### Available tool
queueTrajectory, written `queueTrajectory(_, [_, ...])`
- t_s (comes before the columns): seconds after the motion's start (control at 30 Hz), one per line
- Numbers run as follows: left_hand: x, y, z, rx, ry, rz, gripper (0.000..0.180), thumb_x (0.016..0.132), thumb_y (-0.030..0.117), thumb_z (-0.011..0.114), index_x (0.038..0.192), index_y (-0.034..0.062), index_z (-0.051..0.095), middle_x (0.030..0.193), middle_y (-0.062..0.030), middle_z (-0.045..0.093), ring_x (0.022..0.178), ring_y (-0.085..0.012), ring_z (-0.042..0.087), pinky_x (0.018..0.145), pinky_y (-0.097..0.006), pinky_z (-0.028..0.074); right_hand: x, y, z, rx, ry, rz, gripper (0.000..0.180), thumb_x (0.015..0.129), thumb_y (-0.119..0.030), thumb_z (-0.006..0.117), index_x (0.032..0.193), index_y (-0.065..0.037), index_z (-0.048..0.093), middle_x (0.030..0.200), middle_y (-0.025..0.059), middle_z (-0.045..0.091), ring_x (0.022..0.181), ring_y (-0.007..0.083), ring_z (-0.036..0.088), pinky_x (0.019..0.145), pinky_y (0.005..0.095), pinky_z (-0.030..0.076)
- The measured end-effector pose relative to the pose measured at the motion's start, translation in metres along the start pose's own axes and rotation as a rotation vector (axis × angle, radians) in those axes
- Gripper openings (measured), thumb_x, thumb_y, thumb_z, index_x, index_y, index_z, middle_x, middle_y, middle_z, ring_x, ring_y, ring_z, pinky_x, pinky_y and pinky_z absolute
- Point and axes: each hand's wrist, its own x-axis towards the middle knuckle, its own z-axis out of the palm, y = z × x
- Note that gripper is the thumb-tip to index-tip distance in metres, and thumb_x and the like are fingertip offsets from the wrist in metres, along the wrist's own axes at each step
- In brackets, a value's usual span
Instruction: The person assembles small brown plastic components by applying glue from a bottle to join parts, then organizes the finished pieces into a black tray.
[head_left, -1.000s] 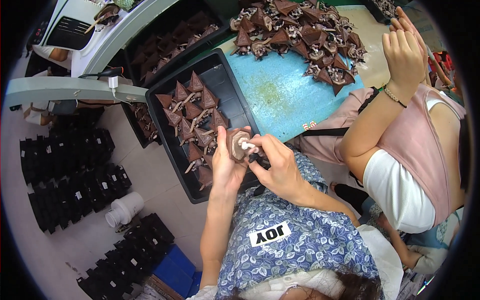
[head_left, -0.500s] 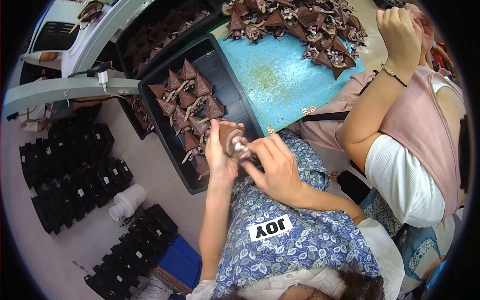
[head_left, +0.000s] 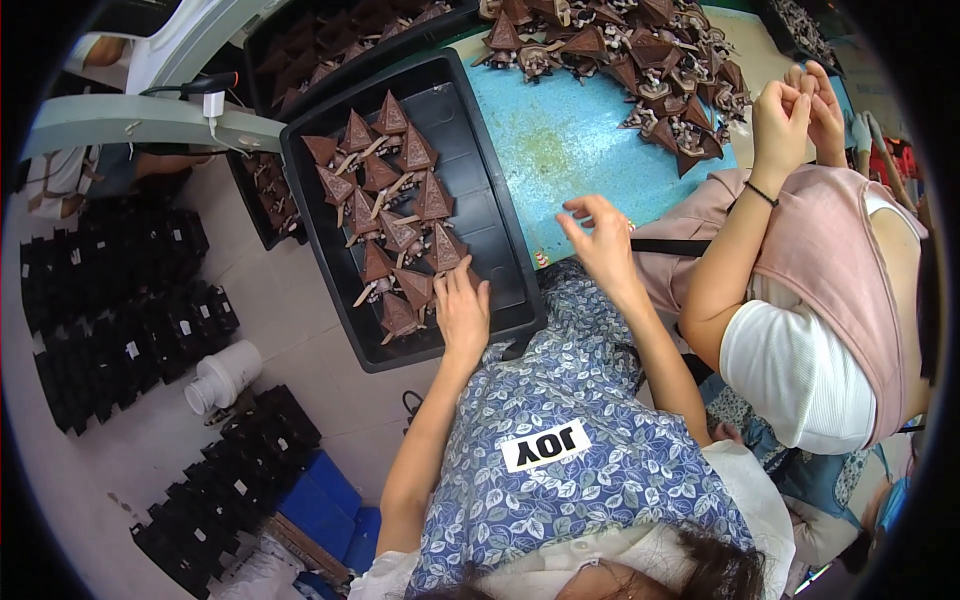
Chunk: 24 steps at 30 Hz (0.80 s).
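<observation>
My left hand (head_left: 462, 308) is over the black tray (head_left: 488, 210), its fingers spread and a fingertip against a brown pointed resin-like figurine (head_left: 444, 248). That piece lies in the right-hand row of several similar brown figurines (head_left: 400, 232) with pale details and tan sticks. To the right, my right hand (head_left: 602, 238) hovers by the near edge of the blue work mat (head_left: 540, 130). Its thumb and fingers are apart with nothing between them.
A heap of brown figurines (head_left: 640, 70) covers the mat's far end. Another filled black tray (head_left: 340, 50) stands beyond mine. At right a co-worker in a pink apron (head_left: 820, 230) holds both hands raised. Black bins (head_left: 120, 340) and a white bucket (head_left: 225, 375) stand on the floor at left.
Both hands held a figurine together above the tray's near edge. Now a figurine lies in the tray under my left fingertips, and my right hand has moved up and right, away from it.
</observation>
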Motion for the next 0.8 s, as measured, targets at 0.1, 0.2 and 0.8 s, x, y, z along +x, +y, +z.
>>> queueTrajectory(0.1, [0.003,0.0,-0.007,-0.246,0.053,-0.079,0.047,0.084,0.015,0.062,0.124,0.0,0.041,0.108,-0.0226,0.051,0.096,-0.04,0.054,0.083,-0.046,0.044,0.01,-0.006,0.001,0.011,0.017,0.018,0.018,0.078,-0.013,0.067,0.086,0.002,0.062,0.085,0.0172,0.062,0.073,0.0292,0.062,0.066,0.0388,0.049])
queueTrajectory(0.2, [-0.01,-0.013,-0.008,-0.235,0.039,-0.183,0.048,0.083,0.014,0.063,0.124,0.0002,0.041,0.106,-0.0211,0.053,0.093,-0.0398,0.055,0.081,-0.044,0.044,-0.01,-0.035,0.043,0.161,-0.262,-0.03,0.021,0.08,-0.014,0.065,0.092,0.002,0.061,0.087,0.0179,0.063,0.075,0.0303,0.064,0.069,0.0384,0.051])
queueTrajectory(0.8, [-0.002,-0.072,-0.054,-0.25,-0.178,0.215,0.027,0.065,-0.011,0.054,0.09,0.0002,0.055,0.115,-0.0157,0.052,0.13,-0.0342,0.035,0.107,-0.05,0.03,-0.05,-0.03,0.125,0.063,-0.566,0.02,0.091,0.078,-0.019,0.07,0.141,0.005,0.009,0.119,0.0362,0.045,0.11,0.0468,0.049,0.091,0.0447,0.043])
